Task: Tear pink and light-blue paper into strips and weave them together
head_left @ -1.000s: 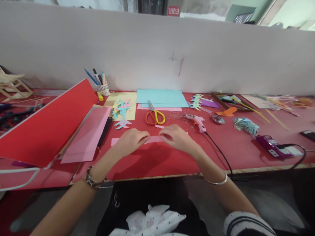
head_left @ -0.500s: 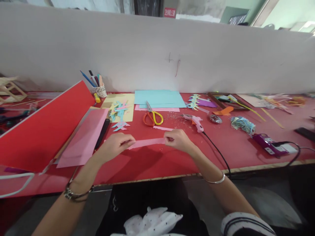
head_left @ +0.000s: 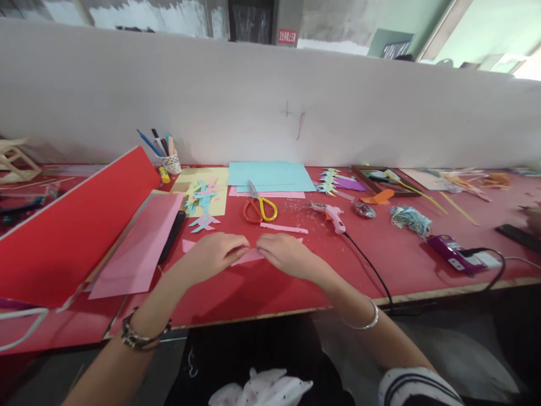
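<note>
A pink paper strip (head_left: pixel 248 257) runs beneath both hands just above or on the red table. My left hand (head_left: pixel 220 254) pinches it, its fingertips partly turned away from view. Close beside, my right hand (head_left: pixel 282 254) also has its fingers closed on the strip, the two sets of fingertips almost meeting. Another narrow pink strip (head_left: pixel 284 228) lies just beyond my right hand. Behind it are scissors (head_left: pixel 261 208) with one red and one yellow handle. A pink glue gun (head_left: pixel 329 214) rests to the right, its black cord trailing to the table's front edge.
Cut paper pieces (head_left: pixel 204 197) lie on a yellow sheet to the left, near a pen cup (head_left: pixel 171 162). Blue sheets (head_left: pixel 270 176) sit by the wall. A red board (head_left: pixel 80 231) leans at left. A purple power strip (head_left: pixel 454 254) is at right, where another person's hand (head_left: pixel 531 217) shows.
Both hands have come together along the pink strip, which was stretched between them before. The camera view has shifted slightly.
</note>
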### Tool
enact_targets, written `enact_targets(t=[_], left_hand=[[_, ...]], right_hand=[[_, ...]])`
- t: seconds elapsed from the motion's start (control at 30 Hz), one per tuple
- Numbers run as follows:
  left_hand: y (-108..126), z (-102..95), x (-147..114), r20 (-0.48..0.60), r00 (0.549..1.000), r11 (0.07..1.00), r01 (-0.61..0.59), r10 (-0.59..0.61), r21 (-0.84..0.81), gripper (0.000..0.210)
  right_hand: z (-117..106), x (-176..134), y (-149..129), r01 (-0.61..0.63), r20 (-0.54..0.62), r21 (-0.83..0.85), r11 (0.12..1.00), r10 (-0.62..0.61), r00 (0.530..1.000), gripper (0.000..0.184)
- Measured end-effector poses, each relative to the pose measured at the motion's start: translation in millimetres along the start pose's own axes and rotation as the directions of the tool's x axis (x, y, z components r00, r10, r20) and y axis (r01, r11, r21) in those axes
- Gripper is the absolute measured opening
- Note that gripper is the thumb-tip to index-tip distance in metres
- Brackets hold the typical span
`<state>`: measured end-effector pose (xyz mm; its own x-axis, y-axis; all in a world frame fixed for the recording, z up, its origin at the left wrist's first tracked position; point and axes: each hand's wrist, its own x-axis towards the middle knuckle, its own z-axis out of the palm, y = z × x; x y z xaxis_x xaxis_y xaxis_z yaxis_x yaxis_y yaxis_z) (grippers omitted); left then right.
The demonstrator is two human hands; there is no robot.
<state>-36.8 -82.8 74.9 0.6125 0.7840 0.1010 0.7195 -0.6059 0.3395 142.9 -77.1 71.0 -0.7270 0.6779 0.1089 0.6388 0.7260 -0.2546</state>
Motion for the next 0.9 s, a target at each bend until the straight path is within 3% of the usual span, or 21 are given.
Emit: enact_targets(t=[0.13, 0.33, 0.4, 0.47, 0.53, 0.63, 0.7, 0.73, 0.8, 0.87, 0.9], left_hand=[[4, 10.8, 4, -0.104, 0.994, 0.968, -0.003, 0.03, 0.252, 0.025], [-8, 17.0, 4, -0.234, 0.922, 0.869, -0.173, 0.308, 0.463, 0.025], [-17, 14.2, -1, -0.246, 0.921, 0.866, -0.156, 0.301, 0.475, 0.026], [-27, 9.8, -9, -0.259, 0.941, 0.89, -0.085, 0.22, 0.447, 0.026], [-40, 5.0, -17, -0.297, 0.953, 0.934, 0.055, 0.057, 0.354, 0.023], [-55, 1.7, -22, -0.321, 0.905, 0.948, 0.312, -0.279, 0.058, 0.02], [-57, 4.7, -17, -0.229, 0.897, 0.912, 0.318, -0.378, -0.26, 0.024], [-55, 7.6, -12, -0.174, 0.916, 0.865, 0.261, -0.362, -0.429, 0.024], [-48, 14.2, 1, -0.051, 0.975, 0.722, 0.124, -0.216, -0.68, 0.024], [-39, 19.2, 16, -0.076, 0.991, 0.6, 0.006, -0.111, -0.8, 0.034], [-36, 20.3, 22, -0.139, 0.98, 0.551, -0.039, -0.14, -0.833, 0.041]], right_hand=[[5, 4, 0, -0.08, 0.006, 0.099, 0.992, 0.08, 0.997, 0.02], [-3, -8, 17, -0.018, -0.058, 0.295, 0.955, 0.037, 0.998, 0.029], [-8, -19, 26, -0.018, -0.076, 0.336, 0.942, 0.046, 0.996, 0.029], [-14, -31, 37, -0.062, -0.084, 0.375, 0.925, 0.101, 0.991, 0.03], [-18, -43, 47, -0.114, -0.087, 0.428, 0.897, 0.167, 0.982, 0.03], [-18, -52, 56, -0.182, -0.154, 0.572, 0.8, 0.322, 0.934, 0.031], [-12, -48, 55, -0.176, -0.181, 0.724, 0.667, 0.43, 0.885, 0.034], [-6, -43, 51, -0.157, -0.161, 0.801, 0.578, 0.46, 0.873, 0.035], [7, -31, 41, -0.137, -0.05, 0.92, 0.367, 0.455, 0.889, 0.033], [21, -19, 28, -0.157, 0.078, 0.97, 0.186, 0.375, 0.924, 0.032], [28, -14, 22, -0.176, 0.13, 0.978, 0.112, 0.329, 0.935, 0.032]])
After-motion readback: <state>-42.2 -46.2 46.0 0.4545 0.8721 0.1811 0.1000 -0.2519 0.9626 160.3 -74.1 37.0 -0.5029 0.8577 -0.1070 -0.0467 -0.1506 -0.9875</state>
